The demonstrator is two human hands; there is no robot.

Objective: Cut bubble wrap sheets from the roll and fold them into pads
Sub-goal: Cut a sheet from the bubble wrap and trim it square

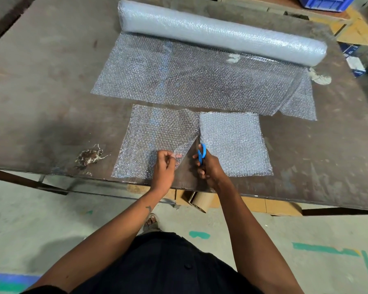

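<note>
- Dark worn table (51,85), roll (221,32) at upper frame
- Cut sheet (157,132) at lower centre; slit runs up-frame
- Left hand (165,166) pinches the flap; right hand (208,168) grips blue scissors (201,153), pointing up the slit

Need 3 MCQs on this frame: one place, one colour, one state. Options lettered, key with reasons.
1. Where does the bubble wrap roll lie?
A. far side of the table
B. on the floor
C. at the near edge

2. Colour of the scissors handles?
A. red
B. blue
C. black

3. What is the left hand doing?
A. resting flat
B. pinching the cut sheet
C. gripping the roll

Key: 1 A, roll lies beyond the unrolled wrap. 2 B, blue loops show above the right hand. 3 B, fingers lift the sheet's edge beside the cut.
</note>
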